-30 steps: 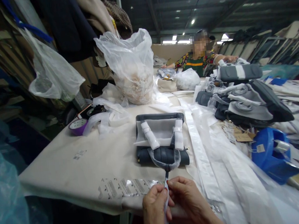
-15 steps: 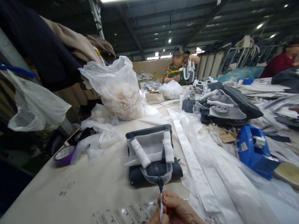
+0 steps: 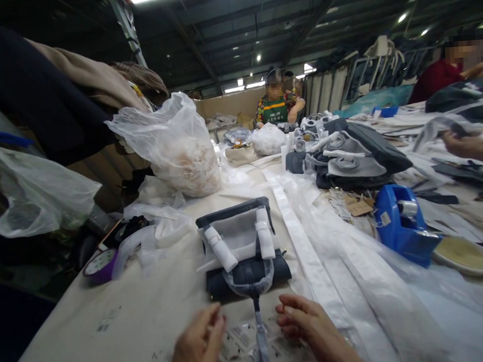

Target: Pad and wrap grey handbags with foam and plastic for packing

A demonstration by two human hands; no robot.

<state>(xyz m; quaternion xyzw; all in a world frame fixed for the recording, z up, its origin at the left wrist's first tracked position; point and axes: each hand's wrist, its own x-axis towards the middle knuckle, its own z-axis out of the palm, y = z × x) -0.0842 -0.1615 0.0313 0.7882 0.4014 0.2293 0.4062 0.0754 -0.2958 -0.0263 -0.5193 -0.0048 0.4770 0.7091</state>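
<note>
A dark bag (image 3: 248,274) lies on the beige table (image 3: 123,321), its handle in clear plastic and two white wrapped pieces (image 3: 264,233) on it. From the handle a dark strap (image 3: 261,339) in clear film runs toward me. My left hand (image 3: 198,341) hovers left of the strap, fingers apart and holding nothing. To the strap's right is my right hand (image 3: 307,322), also empty with loosely curled fingers. Under and beside the strap lies printed clear film (image 3: 240,341).
A blue tape dispenser (image 3: 404,222), a round dish (image 3: 464,253) and long white plastic sheets (image 3: 313,258) lie to the right. Purple tape (image 3: 101,266) is at left, a stuffed plastic bag (image 3: 185,152) behind. Stacked dark bags (image 3: 355,156) and people stand farther back.
Both my hands have let go of the strap and moved apart, one to each side. The strap now lies straight toward me. The view has shifted slightly.
</note>
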